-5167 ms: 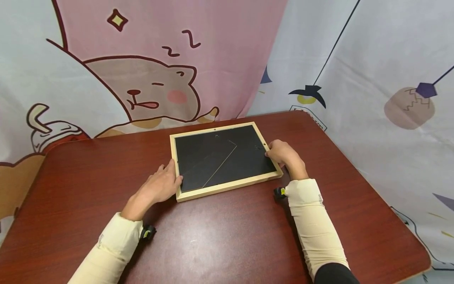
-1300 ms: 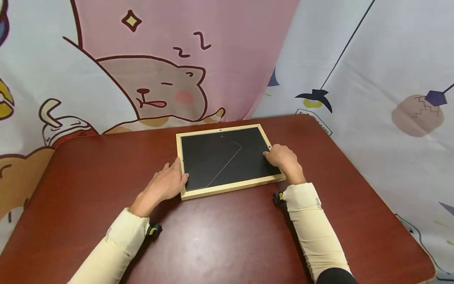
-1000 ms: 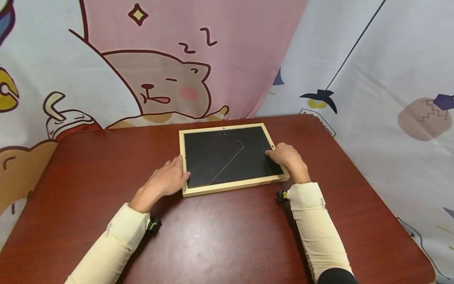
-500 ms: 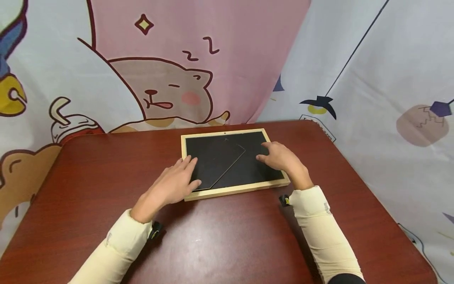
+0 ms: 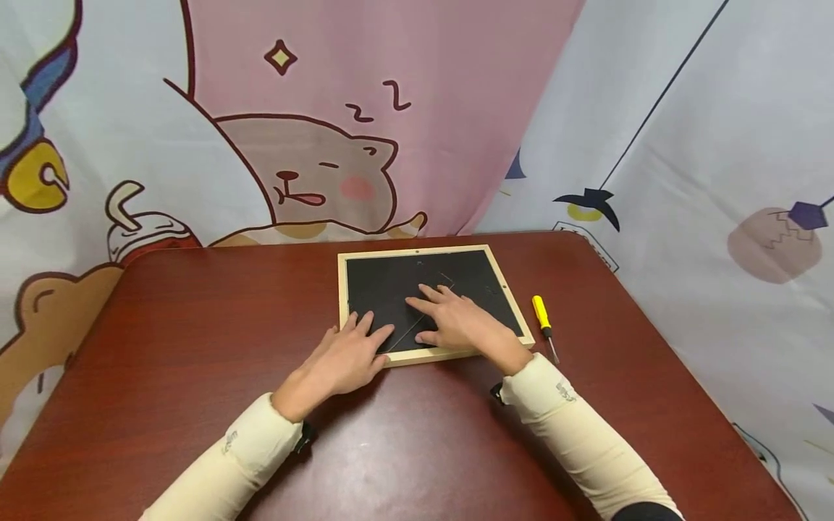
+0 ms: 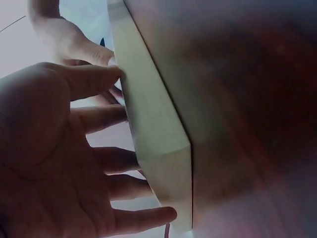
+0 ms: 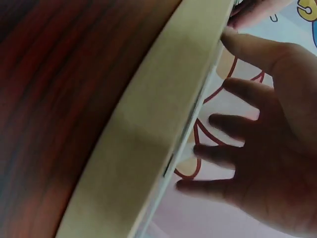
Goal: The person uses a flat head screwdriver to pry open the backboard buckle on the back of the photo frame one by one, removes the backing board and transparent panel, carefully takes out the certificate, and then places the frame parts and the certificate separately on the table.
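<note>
A picture frame [image 5: 426, 357] of pale wood lies back side up, its black backing board [image 5: 384, 282] showing with a thin slanting line across it. My left hand [image 5: 342, 358] is at the frame's near left corner, fingers spread and fairly straight over the board and rim. Over the near middle of the board is my right hand [image 5: 459, 322], its fingers also spread. In the left wrist view the left fingers [image 6: 141, 220] reach the frame's edge. The right wrist view has the right fingers [image 7: 228, 153] extended along the board side; whether every fingertip touches cannot be told.
On the reddish-brown table [image 5: 228, 325], a screwdriver [image 5: 541, 311] with a yellow handle lies just right of the frame, its tip toward me. A cartoon-printed curtain [image 5: 456, 108] hangs behind the table and along its right side.
Both hands have left the frame's side edges. The right hand has moved left and nearer onto the board, the left hand to the near left corner. The screwdriver is now uncovered.
</note>
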Tool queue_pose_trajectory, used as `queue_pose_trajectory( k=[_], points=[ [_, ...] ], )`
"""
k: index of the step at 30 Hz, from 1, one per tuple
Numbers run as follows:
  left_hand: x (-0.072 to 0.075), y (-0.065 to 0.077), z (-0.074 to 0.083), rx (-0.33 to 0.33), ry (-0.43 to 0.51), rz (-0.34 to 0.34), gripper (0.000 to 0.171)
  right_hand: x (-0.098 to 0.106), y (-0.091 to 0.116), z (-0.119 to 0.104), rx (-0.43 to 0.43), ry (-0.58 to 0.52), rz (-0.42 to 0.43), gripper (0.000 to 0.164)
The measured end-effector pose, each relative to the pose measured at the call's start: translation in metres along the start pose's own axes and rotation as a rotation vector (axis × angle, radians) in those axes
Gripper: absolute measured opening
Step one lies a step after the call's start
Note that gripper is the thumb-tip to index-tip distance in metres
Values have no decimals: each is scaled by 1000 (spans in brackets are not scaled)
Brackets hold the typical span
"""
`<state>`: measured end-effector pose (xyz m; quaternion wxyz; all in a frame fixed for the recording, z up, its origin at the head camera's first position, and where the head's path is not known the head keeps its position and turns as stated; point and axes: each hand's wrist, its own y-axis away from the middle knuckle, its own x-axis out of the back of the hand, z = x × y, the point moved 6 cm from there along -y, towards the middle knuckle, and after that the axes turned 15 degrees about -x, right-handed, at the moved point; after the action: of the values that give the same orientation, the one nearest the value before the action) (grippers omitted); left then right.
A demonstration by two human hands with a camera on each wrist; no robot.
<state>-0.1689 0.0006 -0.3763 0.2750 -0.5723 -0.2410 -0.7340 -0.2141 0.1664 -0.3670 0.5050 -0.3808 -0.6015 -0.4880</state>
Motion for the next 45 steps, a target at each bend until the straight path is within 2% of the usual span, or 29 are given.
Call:
queue_pose_trajectory(
  k=[4, 7, 15, 22, 30, 39, 45],
  points=[
    [-3, -3, 2, -6, -19, -8, 49, -10, -1, -1, -56, -33, -98, 71],
    [-1, -4, 1, 2, -27, -9, 47, -10, -3, -3, -72, -45, -127, 71],
    [0, -3, 1, -17, -49, -12, 47, -10, -4, -5, -100, -65, -171, 72],
    [0, -2, 2, -53, -94, 17, 46, -13, -2, -6, -116, -72, -168, 71],
    [4, 6, 1, -77, -86, 26, 45, -13, 4, -17, -136, -65, -192, 71],
    [11, 28, 0, -54, -79, 20, 39, -16, 15, -46, -118, -27, -193, 70],
    [18, 38, 2, -13, -57, 21, 33, -18, 25, -63, -113, -12, -172, 71]
  ],
)
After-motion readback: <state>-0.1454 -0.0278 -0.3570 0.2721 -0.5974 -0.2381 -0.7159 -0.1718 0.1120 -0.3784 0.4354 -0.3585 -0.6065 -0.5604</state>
